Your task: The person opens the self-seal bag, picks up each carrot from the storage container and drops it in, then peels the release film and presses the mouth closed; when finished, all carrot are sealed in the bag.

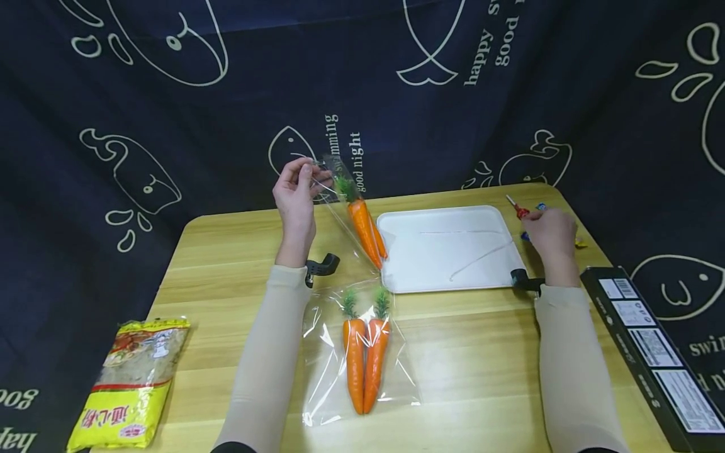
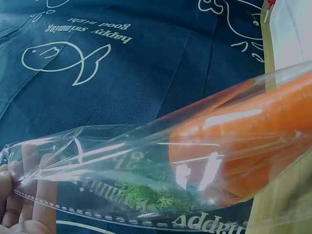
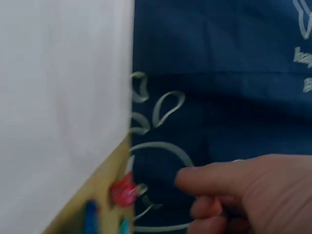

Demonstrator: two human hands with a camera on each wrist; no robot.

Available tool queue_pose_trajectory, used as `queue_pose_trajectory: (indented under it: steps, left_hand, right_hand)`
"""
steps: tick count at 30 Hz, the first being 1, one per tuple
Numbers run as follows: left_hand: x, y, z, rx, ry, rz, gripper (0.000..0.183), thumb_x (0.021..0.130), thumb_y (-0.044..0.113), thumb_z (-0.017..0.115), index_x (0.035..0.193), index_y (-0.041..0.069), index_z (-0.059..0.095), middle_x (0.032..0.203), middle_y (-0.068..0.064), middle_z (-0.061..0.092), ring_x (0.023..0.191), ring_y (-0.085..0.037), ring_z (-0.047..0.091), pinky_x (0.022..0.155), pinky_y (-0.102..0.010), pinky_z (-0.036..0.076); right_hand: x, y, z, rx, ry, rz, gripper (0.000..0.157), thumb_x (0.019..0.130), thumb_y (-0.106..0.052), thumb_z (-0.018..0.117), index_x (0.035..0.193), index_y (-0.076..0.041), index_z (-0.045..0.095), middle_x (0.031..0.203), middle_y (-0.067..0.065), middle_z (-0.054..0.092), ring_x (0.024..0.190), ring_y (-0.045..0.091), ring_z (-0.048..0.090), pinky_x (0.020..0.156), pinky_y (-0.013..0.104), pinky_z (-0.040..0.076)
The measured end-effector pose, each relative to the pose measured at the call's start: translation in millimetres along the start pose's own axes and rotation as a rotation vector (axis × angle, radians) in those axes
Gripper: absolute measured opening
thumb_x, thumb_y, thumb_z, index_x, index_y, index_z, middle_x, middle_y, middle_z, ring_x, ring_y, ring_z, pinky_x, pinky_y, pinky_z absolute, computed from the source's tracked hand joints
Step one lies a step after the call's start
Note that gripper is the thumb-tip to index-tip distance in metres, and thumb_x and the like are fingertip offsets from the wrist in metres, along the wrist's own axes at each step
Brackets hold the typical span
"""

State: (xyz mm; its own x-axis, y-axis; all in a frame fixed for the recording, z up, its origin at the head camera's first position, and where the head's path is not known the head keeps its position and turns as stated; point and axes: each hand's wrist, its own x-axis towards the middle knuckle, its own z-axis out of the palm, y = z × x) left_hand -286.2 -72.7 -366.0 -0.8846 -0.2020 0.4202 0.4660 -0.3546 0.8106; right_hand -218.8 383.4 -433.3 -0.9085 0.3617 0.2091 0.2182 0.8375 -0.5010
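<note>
My left hand [image 1: 297, 201] pinches the top edge of a clear plastic bag [image 2: 102, 146], raised over the table's back part. Orange carrots [image 1: 365, 229] with green tops hang tilted inside it, their tips by the left edge of a white tray [image 1: 447, 261]. At the back right, my right hand [image 1: 550, 236] is over small wrapped candies, beside a red lollipop [image 1: 520, 211]. In the right wrist view its fingers are loosely bent with nothing visible between them, and the red lollipop [image 3: 124, 190] lies apart. Some candies are hidden under the hand.
Another clear bag [image 1: 320, 390] with two carrots [image 1: 355, 365] lies at the front middle of the wooden table [image 1: 470, 377]. A yellow food packet [image 1: 127, 390] lies at the left, and a long black box [image 1: 640, 352] along the right edge. Dark patterned cloth hangs behind.
</note>
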Motion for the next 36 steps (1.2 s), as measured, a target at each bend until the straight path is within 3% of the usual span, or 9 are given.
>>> queue_pose_trajectory:
  steps: [5,8,11,14,18,23,27,32,36]
  left_hand:
    - [-2.4,3.0,6.1,0.002,-0.013,-0.001,0.025,0.096,0.020,0.063,0.112,0.000,0.065,0.094,-0.012,0.067,0.088,-0.027,0.074,0.082,-0.040,0.062]
    - [-4.3,5.8,11.2,0.015,-0.039,-0.001,0.026,0.096,0.021,0.064,0.113,0.001,0.065,0.097,-0.017,0.066,0.088,-0.027,0.074,0.084,-0.042,0.061]
    - [-6.9,8.9,16.0,0.027,-0.064,-0.004,0.027,0.096,0.022,0.064,0.114,0.002,0.065,0.101,-0.022,0.065,0.089,-0.027,0.074,0.088,-0.045,0.060]
    - [-10.2,11.1,20.1,0.041,-0.086,-0.005,0.028,0.095,0.022,0.064,0.114,0.002,0.065,0.101,-0.021,0.066,0.087,-0.025,0.074,0.089,-0.045,0.060]
    - [-14.5,12.0,24.3,0.038,-0.122,0.012,0.028,0.095,0.022,0.065,0.113,0.000,0.065,0.096,-0.014,0.069,0.084,-0.024,0.074,0.085,-0.042,0.061]
    - [-17.4,11.8,27.5,0.021,-0.168,0.021,0.021,0.096,0.021,0.064,0.109,0.005,0.067,0.093,-0.008,0.069,0.082,-0.024,0.073,0.081,-0.039,0.062]
    - [-18.2,11.4,27.7,0.013,-0.174,0.012,0.019,0.096,0.021,0.064,0.108,0.006,0.067,0.093,-0.008,0.069,0.081,-0.024,0.073,0.081,-0.038,0.062]
    - [-17.6,11.0,26.6,0.016,-0.177,0.020,0.020,0.096,0.021,0.064,0.109,0.005,0.067,0.096,-0.017,0.067,0.081,-0.024,0.073,0.081,-0.040,0.062]
    - [-14.8,11.1,23.6,0.029,-0.153,0.025,0.022,0.096,0.021,0.065,0.110,0.003,0.066,0.098,-0.020,0.068,0.082,-0.024,0.074,0.082,-0.041,0.062]
  right_hand:
    - [-1.2,-48.2,-5.6,0.184,0.107,-0.059,0.029,0.096,-0.025,0.061,0.105,-0.002,0.076,0.095,0.019,0.073,0.078,0.026,0.060,0.063,0.030,0.040]
    - [1.9,-90.0,1.9,0.348,0.066,-0.086,0.028,0.097,-0.030,0.062,0.108,-0.007,0.075,0.093,0.009,0.069,0.077,0.015,0.055,0.063,0.023,0.040]
    - [9.4,-132.8,17.9,0.540,-0.069,-0.115,0.028,0.098,-0.031,0.062,0.115,-0.010,0.072,0.099,0.003,0.068,0.082,0.011,0.059,0.070,0.022,0.049]
    - [20.8,-169.7,41.1,0.734,-0.243,-0.146,0.030,0.100,-0.027,0.061,0.123,-0.009,0.067,0.108,0.005,0.068,0.094,0.016,0.066,0.085,0.028,0.056]
    - [36.6,-203.9,75.1,0.965,-0.483,-0.138,0.039,0.101,-0.026,0.059,0.136,-0.009,0.058,0.127,0.012,0.065,0.114,0.024,0.065,0.103,0.038,0.052]
    - [46.5,-226.2,107.4,1.187,-0.702,-0.067,0.044,0.103,-0.028,0.055,0.146,-0.020,0.049,0.145,0.007,0.054,0.128,0.023,0.056,0.113,0.041,0.043]
    - [47.9,-231.7,120.3,1.326,-0.799,-0.015,0.045,0.104,-0.029,0.054,0.148,-0.028,0.045,0.135,-0.003,0.052,0.117,0.019,0.053,0.103,0.038,0.044]
    - [46.1,-228.6,119.2,1.441,-0.819,-0.005,0.044,0.102,-0.024,0.057,0.146,-0.025,0.048,0.128,0.002,0.058,0.098,0.016,0.055,0.090,0.033,0.046]
    - [43.4,-221.4,110.7,1.486,-0.768,-0.033,0.044,0.099,-0.018,0.063,0.142,-0.019,0.052,0.124,0.007,0.063,0.084,0.016,0.054,0.079,0.032,0.043]
